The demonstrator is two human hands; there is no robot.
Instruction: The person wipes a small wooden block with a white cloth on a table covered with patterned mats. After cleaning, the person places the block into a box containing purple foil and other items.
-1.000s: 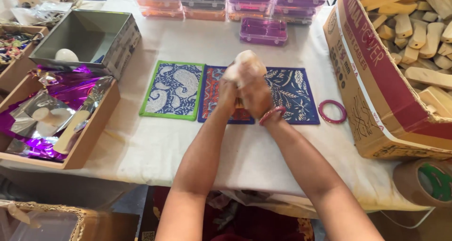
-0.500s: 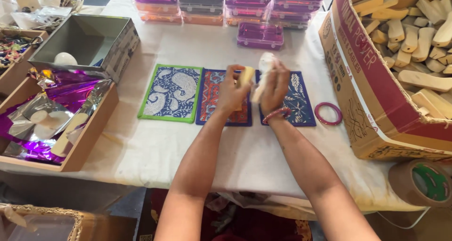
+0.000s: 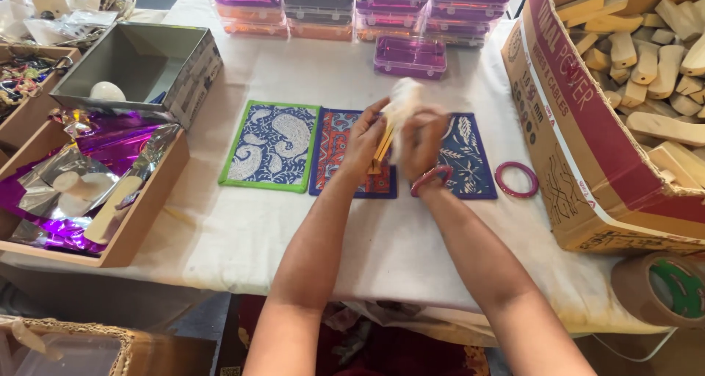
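Three mats (image 3: 270, 145) lie side by side, bangle (image 3: 516, 179) right of them.

White-clothed table (image 3: 242, 236) with three patterned mats (image 3: 272, 145), pink bangle (image 3: 516, 179).

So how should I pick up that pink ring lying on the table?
The pink ring lies flat on the white tablecloth, just right of the blue leaf mat, apart from it. Probably best to come straight down from above and pinch the near rim, one finger inside the hole, thumb outside. The big cardboard box crowds its right side.
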